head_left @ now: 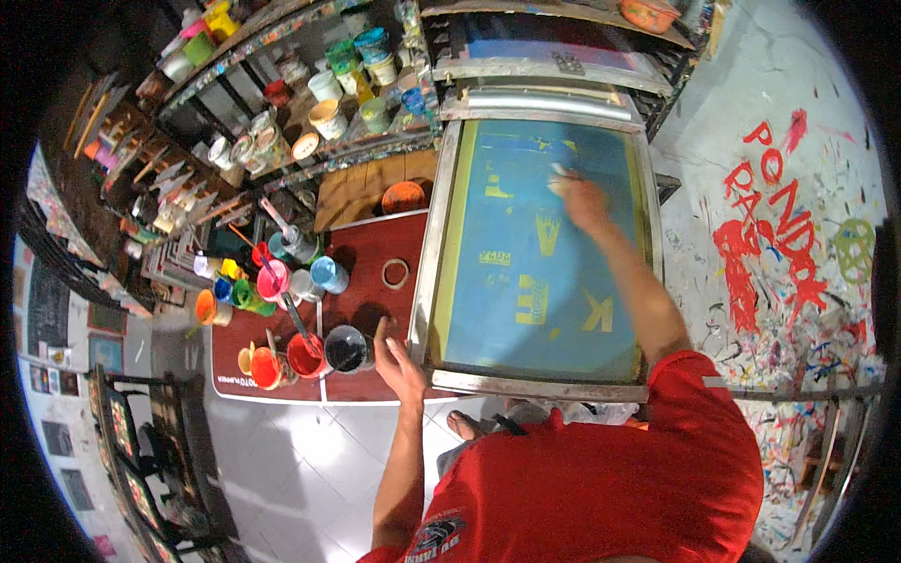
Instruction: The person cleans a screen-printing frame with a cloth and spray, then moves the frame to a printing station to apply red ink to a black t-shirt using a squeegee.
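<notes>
We see glare on the floor point(314, 439) left of the left hand point(400, 370), shadow beside the right hand point(584, 202), blackened corners.

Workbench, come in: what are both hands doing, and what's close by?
Right hand: holding small white item over blue screen. Left hand: open, by screen's lower-left corner. Dark cup close beside it.

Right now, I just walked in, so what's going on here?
A person in a red shirt has the right hand on the blue mesh of a large metal-edged frame, holding a small pale item near its top. The left hand is by the frame's lower left corner, beside a dark pot; whether it touches the frame is unclear. More pots stand on the red tabletop.
</notes>
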Demonstrator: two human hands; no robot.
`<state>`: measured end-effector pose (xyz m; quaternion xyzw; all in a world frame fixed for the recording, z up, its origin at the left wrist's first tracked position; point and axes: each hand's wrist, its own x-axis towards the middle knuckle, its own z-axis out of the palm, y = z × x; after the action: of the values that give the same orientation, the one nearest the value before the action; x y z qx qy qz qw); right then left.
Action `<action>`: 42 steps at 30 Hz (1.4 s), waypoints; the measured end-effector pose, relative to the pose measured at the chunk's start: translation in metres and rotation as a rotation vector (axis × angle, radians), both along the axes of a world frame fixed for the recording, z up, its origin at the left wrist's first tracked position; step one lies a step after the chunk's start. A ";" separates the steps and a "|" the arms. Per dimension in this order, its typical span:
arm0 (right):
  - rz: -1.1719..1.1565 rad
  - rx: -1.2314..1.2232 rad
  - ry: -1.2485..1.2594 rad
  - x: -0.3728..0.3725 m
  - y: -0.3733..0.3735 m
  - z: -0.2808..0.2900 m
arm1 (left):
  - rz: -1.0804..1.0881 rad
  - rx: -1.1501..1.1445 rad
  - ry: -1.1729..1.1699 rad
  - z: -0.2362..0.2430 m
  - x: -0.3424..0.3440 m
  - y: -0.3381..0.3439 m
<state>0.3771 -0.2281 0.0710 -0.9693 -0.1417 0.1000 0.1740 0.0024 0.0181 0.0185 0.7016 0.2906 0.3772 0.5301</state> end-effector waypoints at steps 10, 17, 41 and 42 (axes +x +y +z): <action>0.986 0.354 -0.198 -0.225 0.054 -0.057 | 0.011 -0.106 -0.107 -0.018 0.010 -0.004; 0.120 -0.089 -0.411 -0.127 -0.155 -0.034 | -0.016 0.029 0.050 0.003 0.016 -0.007; -0.907 0.410 0.028 -0.523 -0.259 -0.052 | -0.343 -0.147 0.235 -0.004 -0.190 -0.003; -0.951 0.413 0.033 -0.554 -0.263 -0.045 | -0.376 -0.187 0.214 -0.014 -0.210 -0.003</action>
<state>-0.1774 -0.4909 0.0263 -0.8703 0.3006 -0.0049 0.3901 -0.2081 0.0149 0.0041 0.7272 0.2431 0.1666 0.6199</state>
